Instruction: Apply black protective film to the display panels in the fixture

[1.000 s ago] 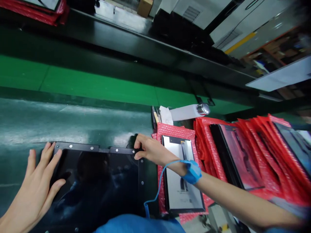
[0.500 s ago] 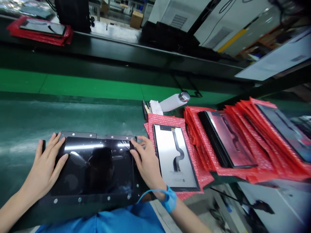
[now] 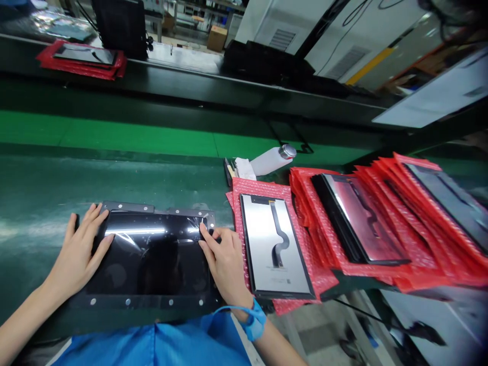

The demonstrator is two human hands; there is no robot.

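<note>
A black display panel (image 3: 152, 269) lies face up in a dark frame with round silver dots along its edges. My left hand (image 3: 78, 256) rests flat with spread fingers over the frame's left edge. At the upper right corner, my right hand (image 3: 224, 259) has thumb and index finger close together on a clear film (image 3: 194, 223), which shows creases beside the fingertips. How firmly the film is held is hard to see. Right of this hand, a silver-backed display (image 3: 263, 244) with a dark flex cable lies on red bubble wrap (image 3: 280, 190).
Red bubble bags (image 3: 310, 229) with a stack of dark displays (image 3: 362, 218) fill the right side. A white bottle (image 3: 270, 161) lies behind the silver-backed display. More red bags with a display (image 3: 86, 55) sit on the back ledge. The bench's front edge (image 3: 330, 290) runs close below.
My right thumb and index finger have shifted left, inward from the panel's corner, and the creases in the film moved slightly with them. My left hand stays at the left edge.
</note>
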